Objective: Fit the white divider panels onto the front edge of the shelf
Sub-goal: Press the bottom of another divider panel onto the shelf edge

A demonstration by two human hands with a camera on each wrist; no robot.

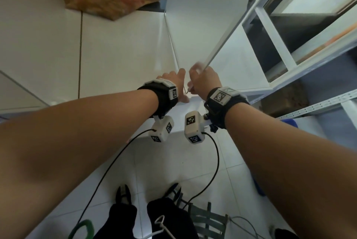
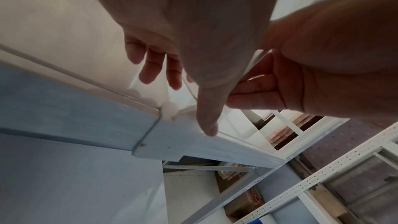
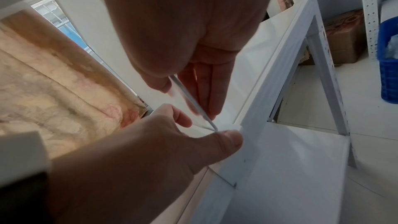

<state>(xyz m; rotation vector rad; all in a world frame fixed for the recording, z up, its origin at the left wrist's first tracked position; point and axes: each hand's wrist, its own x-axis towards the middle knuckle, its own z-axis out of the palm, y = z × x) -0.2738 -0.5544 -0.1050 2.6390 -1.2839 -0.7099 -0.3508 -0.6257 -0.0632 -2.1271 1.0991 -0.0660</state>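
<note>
The right hand (image 1: 204, 80) pinched the white divider panel (image 1: 207, 26), which stood on edge, its long axis running back from the shelf's front edge (image 2: 86, 120). The left hand (image 1: 173, 82), fingers loosely spread, held nothing, its thumb (image 3: 224, 140) at the panel's near corner.

Both bare forearms are stretched forward and brought close together, each wrist strapped with a black band. The left hand (image 1: 174, 82) is held with its fingers (image 2: 148, 67) loosely extended and its thumb (image 3: 224, 142) pressed down flat. The right hand (image 1: 204, 80) is closed, its thumb and fingers (image 3: 206, 89) pinched on a thin panel (image 3: 189, 100).
</note>
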